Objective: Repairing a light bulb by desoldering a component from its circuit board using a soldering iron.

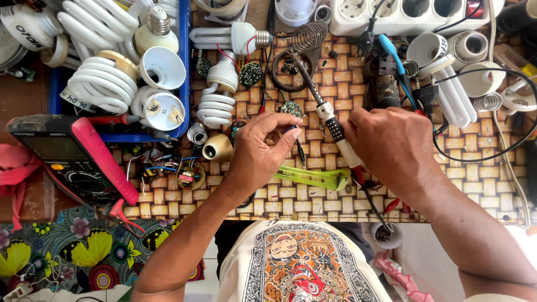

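Over woven bamboo mat (313,196), right hand (391,148) closes around white-handled soldering iron (330,120); left hand (260,151) fingers pinch small dark part (292,129).

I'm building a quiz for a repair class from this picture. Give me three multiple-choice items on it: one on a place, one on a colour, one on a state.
1. Where does the soldering iron tip rest?
A. in the coiled wire stand
B. on the multimeter
C. inside the blue tray

2. What colour is the flat plastic tool on the woven mat between the hands?
A. red
B. light green
C. black

3. How does the right hand stand to the soldering iron?
A. closed around its handle
B. open, apart from it
C. resting flat on the mat

Answers:
1 A, the iron's tip runs up to the coiled wire stand.
2 B, it is plainly light green.
3 A, the fingers wrap the handle, while the left hand pinches a small part.
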